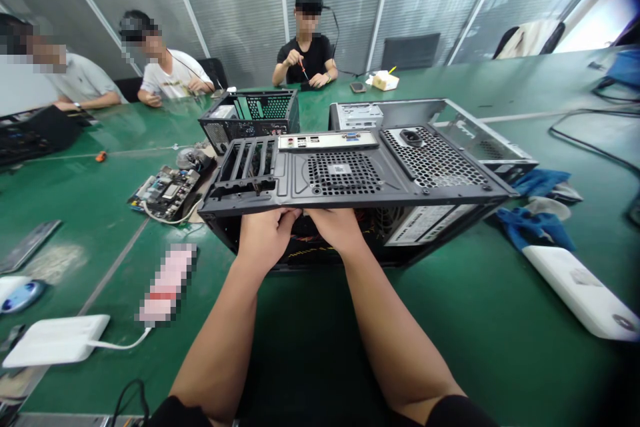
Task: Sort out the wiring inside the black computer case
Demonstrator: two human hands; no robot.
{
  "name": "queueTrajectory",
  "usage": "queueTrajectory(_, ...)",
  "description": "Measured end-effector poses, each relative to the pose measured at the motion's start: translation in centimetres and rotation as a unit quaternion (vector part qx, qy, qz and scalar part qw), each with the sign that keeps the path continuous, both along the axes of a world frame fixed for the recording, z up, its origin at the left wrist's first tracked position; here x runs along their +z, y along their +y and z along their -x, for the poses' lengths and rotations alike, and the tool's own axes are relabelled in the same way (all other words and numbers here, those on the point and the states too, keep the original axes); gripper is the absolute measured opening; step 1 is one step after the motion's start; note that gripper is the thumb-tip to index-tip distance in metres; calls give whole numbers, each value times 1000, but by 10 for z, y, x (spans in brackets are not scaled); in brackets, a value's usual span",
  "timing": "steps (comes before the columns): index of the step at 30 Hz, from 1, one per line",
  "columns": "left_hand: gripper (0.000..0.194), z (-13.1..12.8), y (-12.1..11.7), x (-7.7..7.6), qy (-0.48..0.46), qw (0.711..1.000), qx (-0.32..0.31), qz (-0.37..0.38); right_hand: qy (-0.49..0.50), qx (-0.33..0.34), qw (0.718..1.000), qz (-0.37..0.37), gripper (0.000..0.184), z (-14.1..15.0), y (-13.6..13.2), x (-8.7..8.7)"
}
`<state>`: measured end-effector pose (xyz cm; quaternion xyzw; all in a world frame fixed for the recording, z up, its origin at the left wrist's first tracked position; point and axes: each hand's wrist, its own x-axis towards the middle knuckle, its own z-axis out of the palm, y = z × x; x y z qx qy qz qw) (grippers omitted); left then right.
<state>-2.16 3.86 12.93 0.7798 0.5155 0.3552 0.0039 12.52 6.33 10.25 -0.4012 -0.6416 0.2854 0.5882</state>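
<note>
A black computer case (293, 180) lies on the table in front of me, its rear panel facing up and its open side toward me. Both my hands reach into that open side, just under the panel's near edge. My left hand (267, 233) is closed, its thumb bent in toward fingers that are mostly hidden; what they hold cannot be made out. Close beside it, my right hand (335, 223) has its fingers hidden behind the edge. Dark wiring and a power supply (423, 223) with a white label show inside the case.
Left of the case lies a motherboard (167, 190) with a cable. Behind stand another open case (250, 113) and a metal frame (485, 133). A white power bank (60, 340) and blue gloves (540, 227) flank me. Across the table a person (305, 47) holds a screwdriver (303, 69).
</note>
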Motion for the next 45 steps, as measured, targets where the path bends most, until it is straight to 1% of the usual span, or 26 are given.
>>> queueTrajectory(5, 18, 0, 0, 2, -12, 1000, -17, 18, -1, 22, 1000, -13, 22, -1, -2, 2)
queueTrajectory(8, 16, 0, 1, 1, -11, 1000, -16, 11, -10, 16, 1000, -21, 24, 0, -1, 2)
queueTrajectory(15, 6, -1, 2, 0, -2, 999, 34, 15, -6, 1, 1000, -10, 28, 1, 0, 1)
queueTrajectory(18, 11, -2, 2, 0, 7, 998, 63, -12, -4, 4, 1000, -14, 27, 1, -1, 1)
queueTrajectory(21, 16, 0, 1, -1, 39, 995, 81, -36, -9, 2, 1000, -12, 26, 1, -1, 1)
queueTrajectory(24, 14, 2, 1, -3, 63, 994, 77, -48, -7, -7, 1000, -7, 24, 1, -1, 0)
queueTrajectory(27, 9, 3, 1, -4, 65, 994, 65, -50, -7, -9, 1000, -8, 23, 2, 0, -2)
queueTrajectory(36, 18, 0, 1, -1, -5, 999, 1, -37, 3, -5, 1000, -13, 27, 2, 0, 1)
queueTrajectory(42, 7, 0, 1, 0, 1, 1000, 18, -5, -3, -6, 1000, -8, 26, 1, -2, 1)
queueTrajectory(45, 6, -1, 1, 0, 1, 1000, 21, -9, -7, -8, 1000, -4, 24, 1, -1, -1)
